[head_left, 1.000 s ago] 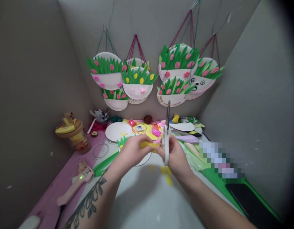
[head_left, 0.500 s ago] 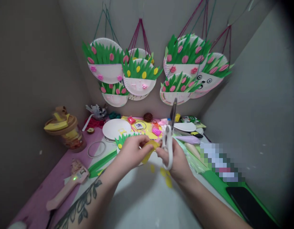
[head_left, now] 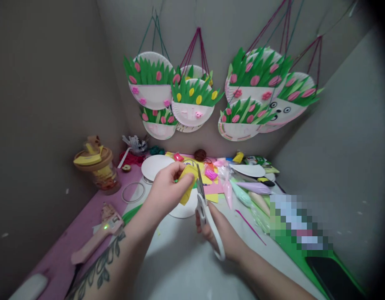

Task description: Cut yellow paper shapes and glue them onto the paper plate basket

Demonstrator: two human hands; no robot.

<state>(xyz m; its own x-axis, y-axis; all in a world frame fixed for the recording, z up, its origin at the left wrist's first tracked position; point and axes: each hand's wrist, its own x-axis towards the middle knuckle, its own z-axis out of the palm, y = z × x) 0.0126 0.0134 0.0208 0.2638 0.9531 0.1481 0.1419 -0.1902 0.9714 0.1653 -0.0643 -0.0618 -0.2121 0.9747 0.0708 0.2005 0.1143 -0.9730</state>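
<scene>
Between the thumb and fingers of my left hand (head_left: 169, 187) is a piece of yellow paper (head_left: 188, 183), held up above the table. My right hand (head_left: 222, 233) grips white-handled scissors (head_left: 208, 212), with the blades pointing up and away beside the right edge of the paper. The blades look parted, and I cannot tell whether they touch the paper. Behind my hands a white paper plate (head_left: 183, 210) lies on the table, partly covered by them.
A pink glue gun (head_left: 100, 237) with a green light lies at left, near a lidded cup (head_left: 100, 173). Wrapped clay bags (head_left: 253, 187) and a black phone (head_left: 330, 277) are at right. Paper-plate baskets (head_left: 192, 110) hang on the wall.
The scissors have swung from upright in my right hand to a cutting grip beside the paper. My left hand has raised the yellow paper slightly. The view has shifted left.
</scene>
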